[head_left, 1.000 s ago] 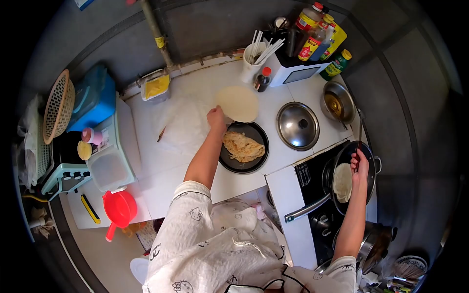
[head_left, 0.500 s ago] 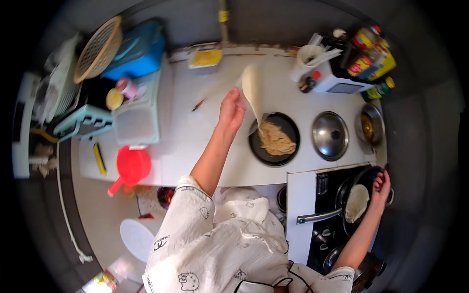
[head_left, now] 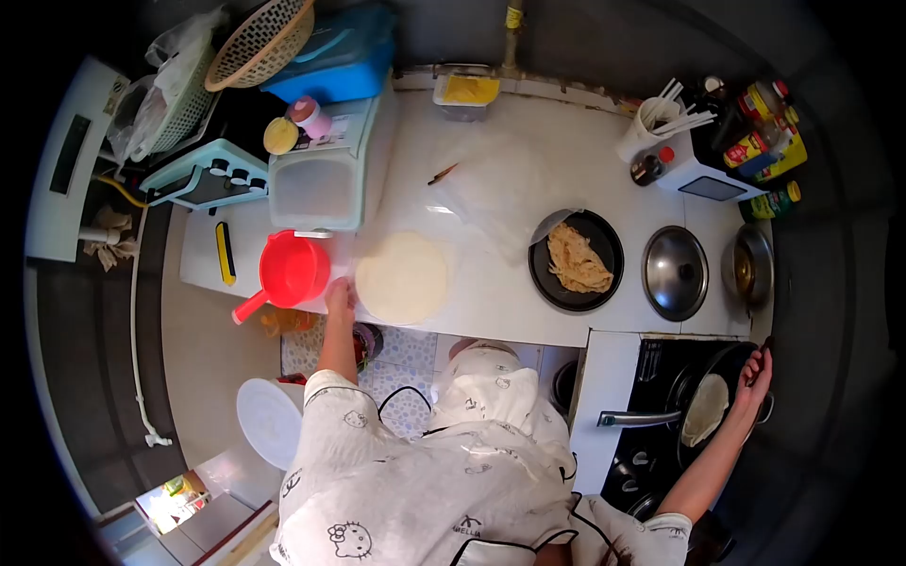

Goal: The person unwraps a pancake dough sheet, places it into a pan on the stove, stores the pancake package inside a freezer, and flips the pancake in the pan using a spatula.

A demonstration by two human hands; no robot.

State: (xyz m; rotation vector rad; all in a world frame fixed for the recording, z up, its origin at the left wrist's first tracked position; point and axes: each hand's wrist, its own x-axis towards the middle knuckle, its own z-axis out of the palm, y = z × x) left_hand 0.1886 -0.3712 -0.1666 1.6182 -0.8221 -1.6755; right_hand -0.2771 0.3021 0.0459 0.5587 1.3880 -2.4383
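**Pale dough round at left hand; second round in frying pan at right hand**

Nearest: frying pan (head_left: 732,366) on the stove (head_left: 653,373), a pale round (head_left: 706,411) lying in it. Its handle (head_left: 642,418) points left, over the stove's edge, presumably to stay within reach.

Right hand (head_left: 755,374) is at the pan's right side, forearm across the rim. Fingers appear closed on a thin dark handle (head_left: 766,344); the tool's working end cannot be made out. This posture seems to keep the tool ready over the pan.

Left hand (head_left: 341,294) is low at the counter's front edge, beside the dough round (head_left: 403,277). The round is spread flat, probably to avoid creasing. Cannot tell whether the fingers pinch its margin, clear film, or nothing.

Just left: red scoop (head_left: 294,271), handle overhanging the counter (head_left: 486,297), likely for easy grabbing.

Beyond, right: black tray (head_left: 578,302) with a folded, browned flatbread (head_left: 578,259), apart from the raw round; then a metal lid (head_left: 676,274), set down by itself.

Farther: wrinkled clear film (head_left: 514,179), perhaps to stop sticking. Against the wall: tub (head_left: 461,111) with yellow contents.
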